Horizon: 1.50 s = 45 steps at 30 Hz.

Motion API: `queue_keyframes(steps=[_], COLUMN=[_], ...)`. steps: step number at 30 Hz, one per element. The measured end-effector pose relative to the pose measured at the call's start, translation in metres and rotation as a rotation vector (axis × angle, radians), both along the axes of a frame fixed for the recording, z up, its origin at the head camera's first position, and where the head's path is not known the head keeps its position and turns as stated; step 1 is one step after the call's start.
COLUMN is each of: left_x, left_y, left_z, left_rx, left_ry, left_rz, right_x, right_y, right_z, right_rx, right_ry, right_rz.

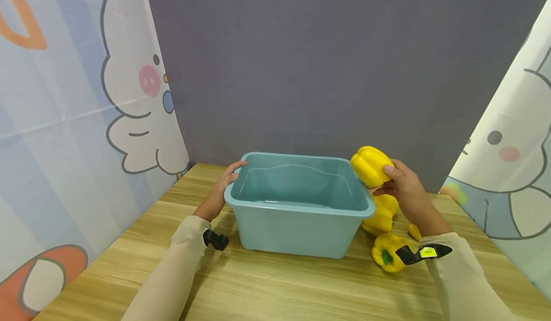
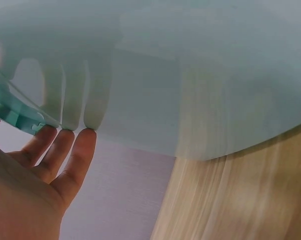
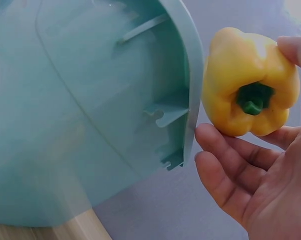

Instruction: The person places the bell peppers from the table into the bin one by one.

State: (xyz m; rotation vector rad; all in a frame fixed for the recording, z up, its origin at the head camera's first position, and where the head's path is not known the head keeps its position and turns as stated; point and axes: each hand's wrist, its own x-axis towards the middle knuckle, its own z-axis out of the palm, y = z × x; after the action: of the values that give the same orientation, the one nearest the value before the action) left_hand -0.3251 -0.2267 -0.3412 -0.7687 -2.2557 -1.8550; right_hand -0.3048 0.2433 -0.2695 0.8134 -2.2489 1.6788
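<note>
A light blue plastic bin stands upright on the table. My left hand holds its left rim; in the left wrist view, three fingertips touch the outer wall below the rim. My right hand grips a yellow bell pepper above the bin's right rim. Its green stem shows in the right wrist view, where the pepper sits between thumb and fingers, just outside the rim. More yellow bell peppers lie on the table right of the bin, partly hidden by the bin and my right arm.
The table has a wood-grain top. A grey panel rises behind the bin. Cartoon-printed curtains hang at the left and right sides.
</note>
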Motion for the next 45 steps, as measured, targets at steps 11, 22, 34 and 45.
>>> queue_keyframes(steps=[11, 22, 34, 45], left_x=[-0.001, -0.003, -0.004, -0.004], left_y=[0.0, 0.002, 0.003, 0.004], left_z=[-0.001, -0.004, -0.005, -0.005], left_rx=[0.008, 0.026, 0.048, 0.059], left_ry=[0.009, 0.006, 0.004, 0.016], left_rz=[-0.001, -0.004, 0.0, 0.006], right_x=[-0.008, -0.019, -0.027, -0.032], right_y=[-0.013, -0.021, -0.029, -0.038], right_z=[0.012, 0.015, 0.029, 0.038], right_rx=[0.047, 0.125, 0.182, 0.26], right_ry=[-0.011, -0.042, -0.095, -0.135], right_rz=[0.027, -0.058, -0.014, 0.002])
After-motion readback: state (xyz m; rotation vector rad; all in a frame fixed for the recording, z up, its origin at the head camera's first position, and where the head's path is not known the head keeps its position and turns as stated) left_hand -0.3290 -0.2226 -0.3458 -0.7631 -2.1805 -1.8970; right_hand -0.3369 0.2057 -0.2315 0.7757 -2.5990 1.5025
